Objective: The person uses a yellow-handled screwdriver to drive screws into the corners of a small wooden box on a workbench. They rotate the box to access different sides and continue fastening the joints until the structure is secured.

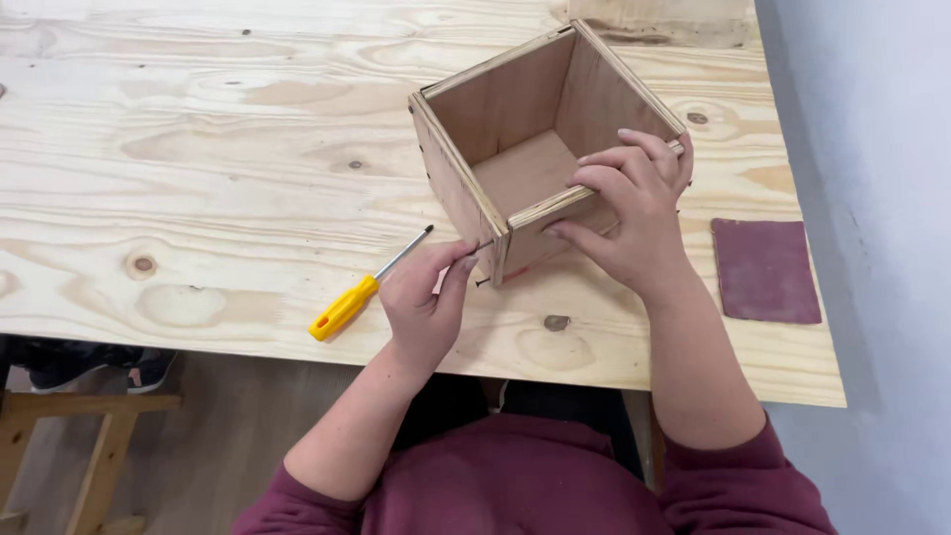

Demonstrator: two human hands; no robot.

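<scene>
While we work at one pale plywood table [198,149] beside a grey wall [872,198], our right hand [634,213] grips one open wooden box [515,129] near its far-right end; our left hand [426,297] pinches its corner, by one sandpaper sheet [765,269] and one yellow-handled screwdriver [347,302].

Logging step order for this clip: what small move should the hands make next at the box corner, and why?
Probably pick up the yellow-handled screwdriver. The left hand pinches something small at the near corner of the open wooden box, too small to identify; the right hand steadies the box's near wall, and the tool lies just left of the left hand.
</scene>
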